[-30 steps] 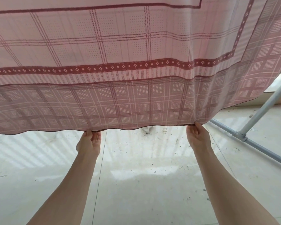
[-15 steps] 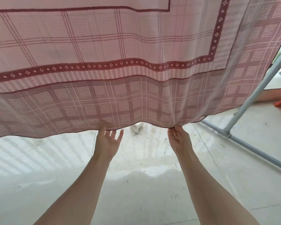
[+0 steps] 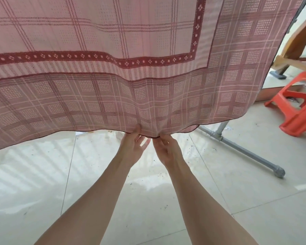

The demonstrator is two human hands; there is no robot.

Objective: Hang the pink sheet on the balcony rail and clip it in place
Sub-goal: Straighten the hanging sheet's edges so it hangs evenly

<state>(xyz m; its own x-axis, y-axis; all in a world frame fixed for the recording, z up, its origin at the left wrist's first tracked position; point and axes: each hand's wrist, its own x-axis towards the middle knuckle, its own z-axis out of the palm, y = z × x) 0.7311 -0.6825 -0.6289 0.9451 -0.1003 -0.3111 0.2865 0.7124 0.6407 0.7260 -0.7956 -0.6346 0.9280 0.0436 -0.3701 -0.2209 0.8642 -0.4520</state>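
Note:
The pink sheet [image 3: 113, 71], checked with a dark red patterned border, hangs from above and fills the upper half of the head view. Its lower hem sags just above the floor. My right hand [image 3: 166, 149] pinches that hem near the middle. My left hand [image 3: 133, 145] is right beside it, fingers loosely spread, its thumb touching the hem. The rail that carries the sheet is out of view, and no clips are visible.
A grey metal pipe frame [image 3: 240, 149] slants across the tiled floor [image 3: 42, 174] at the right. An orange plastic stool [image 3: 297, 106] stands behind it, with wooden legs [image 3: 300, 41] of some furniture further back.
My left hand has let go of the hem and slid right until it sits against my right hand. The view has swung right, bringing the stool into sight.

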